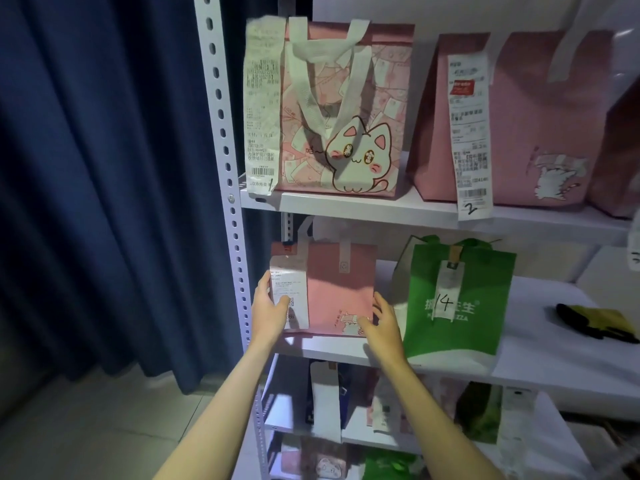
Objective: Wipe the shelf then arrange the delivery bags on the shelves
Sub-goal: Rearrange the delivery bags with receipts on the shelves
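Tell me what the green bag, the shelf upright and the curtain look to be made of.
Green bag: likely non-woven fabric, matte, softly creased.
Shelf upright: apparently painted metal angle, smooth pale finish, punched with regular holes.
Curtain: dark blue woven cloth, hanging in deep soft folds.

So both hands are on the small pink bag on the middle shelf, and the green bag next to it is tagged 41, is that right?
Not quite. In the head view the green bag carries a tag reading 14, not 41. The rest holds: the left hand and right hand are on the small pink bag on the middle shelf.
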Motion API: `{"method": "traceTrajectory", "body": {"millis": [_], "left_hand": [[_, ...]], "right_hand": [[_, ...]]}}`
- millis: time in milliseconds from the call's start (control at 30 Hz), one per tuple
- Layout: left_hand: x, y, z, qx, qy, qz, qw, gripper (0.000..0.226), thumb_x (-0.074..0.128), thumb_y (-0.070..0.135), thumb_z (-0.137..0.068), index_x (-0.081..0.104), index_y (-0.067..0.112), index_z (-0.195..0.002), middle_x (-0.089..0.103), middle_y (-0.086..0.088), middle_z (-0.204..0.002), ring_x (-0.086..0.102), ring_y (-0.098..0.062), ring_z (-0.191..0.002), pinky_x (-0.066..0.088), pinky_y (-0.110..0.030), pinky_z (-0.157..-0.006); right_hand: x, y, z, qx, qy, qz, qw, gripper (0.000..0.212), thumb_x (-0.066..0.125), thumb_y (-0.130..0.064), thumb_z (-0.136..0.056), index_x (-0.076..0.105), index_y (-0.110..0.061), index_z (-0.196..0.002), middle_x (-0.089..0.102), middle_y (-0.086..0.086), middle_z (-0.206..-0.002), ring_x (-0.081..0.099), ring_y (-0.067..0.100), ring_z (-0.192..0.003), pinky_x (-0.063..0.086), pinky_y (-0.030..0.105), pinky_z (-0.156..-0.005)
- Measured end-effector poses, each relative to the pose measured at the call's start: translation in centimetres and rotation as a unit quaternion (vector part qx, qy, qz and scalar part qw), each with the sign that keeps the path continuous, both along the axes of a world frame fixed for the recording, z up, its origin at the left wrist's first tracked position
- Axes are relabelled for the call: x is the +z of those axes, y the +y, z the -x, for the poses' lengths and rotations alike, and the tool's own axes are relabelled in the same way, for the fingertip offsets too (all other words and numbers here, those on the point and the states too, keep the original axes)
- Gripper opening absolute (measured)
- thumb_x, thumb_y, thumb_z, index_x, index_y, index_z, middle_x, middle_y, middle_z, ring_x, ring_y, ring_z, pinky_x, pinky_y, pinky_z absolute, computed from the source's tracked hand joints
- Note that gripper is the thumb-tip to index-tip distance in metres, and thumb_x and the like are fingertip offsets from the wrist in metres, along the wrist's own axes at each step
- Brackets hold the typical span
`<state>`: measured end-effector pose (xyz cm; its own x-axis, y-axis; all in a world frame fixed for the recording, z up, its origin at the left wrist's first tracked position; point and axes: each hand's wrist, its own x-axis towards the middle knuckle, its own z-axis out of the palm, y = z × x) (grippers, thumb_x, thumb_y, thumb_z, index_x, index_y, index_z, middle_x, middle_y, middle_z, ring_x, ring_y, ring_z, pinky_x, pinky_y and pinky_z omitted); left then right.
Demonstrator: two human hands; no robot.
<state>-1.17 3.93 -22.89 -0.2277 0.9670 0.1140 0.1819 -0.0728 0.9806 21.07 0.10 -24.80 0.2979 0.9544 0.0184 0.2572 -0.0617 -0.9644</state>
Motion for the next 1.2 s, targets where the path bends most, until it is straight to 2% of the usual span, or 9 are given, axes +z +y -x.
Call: {"method": "traceTrajectory", "body": {"millis": [100, 200, 333, 400, 500, 633, 833, 1000, 1200], "left_hand": [[0.2, -1.4, 0.0, 0.019, -0.024, 0.000, 1.000, 0.063, 0.056, -0.002, -0.096, 0.041, 0.021, -0.152, 0.059, 0.000, -0.142, 0.061, -0.017, -0.119, 0.054, -0.030, -0.092], [0.5, -3.3, 0.4, 0.068, -0.029, -0.002, 0.997, 0.052, 0.057, 0.004, -0.096, 0.053, 0.021, -0.144, 0.066, 0.003, -0.131, 0.065, -0.017, -0.113, 0.055, -0.038, -0.097], [0.6, -6.2, 0.3, 0.135, -0.056, -0.032, 0.989, 0.026, 0.062, 0.012, -0.095, 0.071, 0.023, -0.117, 0.072, 0.015, -0.105, 0.066, 0.005, -0.093, 0.056, -0.030, -0.088], [0.6, -7.7, 0.3, 0.153, -0.082, -0.043, 0.984, 0.019, 0.065, 0.020, -0.095, 0.073, 0.021, -0.112, 0.074, 0.012, -0.103, 0.067, 0.001, -0.093, 0.056, -0.029, -0.086], [0.2, -9.9, 0.7, 0.167, -0.110, -0.051, 0.978, 0.017, 0.067, 0.026, -0.094, 0.072, 0.020, -0.109, 0.074, 0.003, -0.107, 0.069, -0.014, -0.099, 0.056, -0.034, -0.088], [-0.2, -13.5, 1.0, 0.175, -0.120, -0.063, 0.975, 0.010, 0.068, 0.022, -0.094, 0.071, 0.024, -0.103, 0.075, 0.009, -0.101, 0.069, 0.001, -0.090, 0.054, -0.023, -0.083], [-0.4, -19.2, -0.3, 0.165, -0.119, -0.085, 0.975, 0.012, 0.067, 0.016, -0.096, 0.071, 0.027, -0.098, 0.077, 0.016, -0.091, 0.071, 0.006, -0.084, 0.052, -0.008, -0.068], [-1.5, -25.5, -3.0, 0.166, -0.089, -0.075, 0.979, 0.005, 0.068, 0.027, -0.097, 0.070, 0.032, -0.096, 0.076, 0.019, -0.089, 0.074, 0.000, -0.081, 0.054, -0.011, -0.059], [-4.1, -33.1, -9.1, 0.159, -0.081, -0.020, 0.984, 0.006, 0.066, 0.033, -0.097, 0.069, 0.028, -0.099, 0.076, 0.017, -0.088, 0.074, -0.002, -0.079, 0.053, -0.022, -0.063]], "right_hand": [[-0.3, -1.0, 0.3, -0.019, 0.027, -0.015, 0.999, 0.071, 0.063, 0.002, -0.092, 0.037, -0.016, -0.155, 0.048, 0.006, -0.150, 0.050, 0.019, -0.133, 0.047, 0.039, -0.111], [-0.4, -2.4, 0.7, -0.034, 0.036, -0.036, 0.998, 0.062, 0.059, 0.005, -0.093, 0.045, -0.014, -0.151, 0.050, 0.006, -0.144, 0.055, 0.018, -0.126, 0.052, 0.045, -0.106], [-0.7, -4.1, 0.7, -0.046, 0.075, -0.054, 0.995, 0.043, 0.055, -0.005, -0.101, 0.053, -0.018, -0.141, 0.060, -0.001, -0.130, 0.061, 0.012, -0.114, 0.060, 0.029, -0.090], [-0.9, -4.9, 0.7, -0.053, 0.066, -0.061, 0.994, 0.029, 0.053, -0.009, -0.103, 0.058, -0.021, -0.128, 0.065, -0.003, -0.119, 0.065, 0.015, -0.109, 0.060, 0.025, -0.081], [-1.0, -6.3, 0.7, -0.047, 0.046, -0.075, 0.995, 0.015, 0.054, -0.015, -0.103, 0.061, -0.028, -0.108, 0.066, -0.008, -0.105, 0.067, 0.019, -0.101, 0.062, 0.032, -0.077], [-1.5, -9.2, 0.7, -0.032, 0.047, -0.069, 0.996, 0.003, 0.058, -0.018, -0.102, 0.062, -0.019, -0.102, 0.068, -0.004, -0.099, 0.069, 0.023, -0.095, 0.062, 0.041, -0.079], [-2.4, -14.5, -1.1, -0.005, 0.027, -0.065, 0.998, 0.002, 0.059, -0.019, -0.101, 0.060, -0.020, -0.100, 0.067, -0.006, -0.095, 0.067, -0.004, -0.074, 0.053, 0.011, -0.057], [-4.7, -20.5, -4.3, 0.022, 0.024, -0.017, 0.999, 0.006, 0.059, -0.025, -0.101, 0.062, -0.019, -0.100, 0.070, -0.001, -0.098, 0.070, 0.019, -0.086, 0.065, 0.038, -0.074], [-7.3, -28.9, -10.7, 0.026, 0.065, 0.008, 0.997, 0.005, 0.063, -0.023, -0.099, 0.064, -0.027, -0.100, 0.069, -0.010, -0.100, 0.067, 0.010, -0.093, 0.062, 0.029, -0.074]]}}
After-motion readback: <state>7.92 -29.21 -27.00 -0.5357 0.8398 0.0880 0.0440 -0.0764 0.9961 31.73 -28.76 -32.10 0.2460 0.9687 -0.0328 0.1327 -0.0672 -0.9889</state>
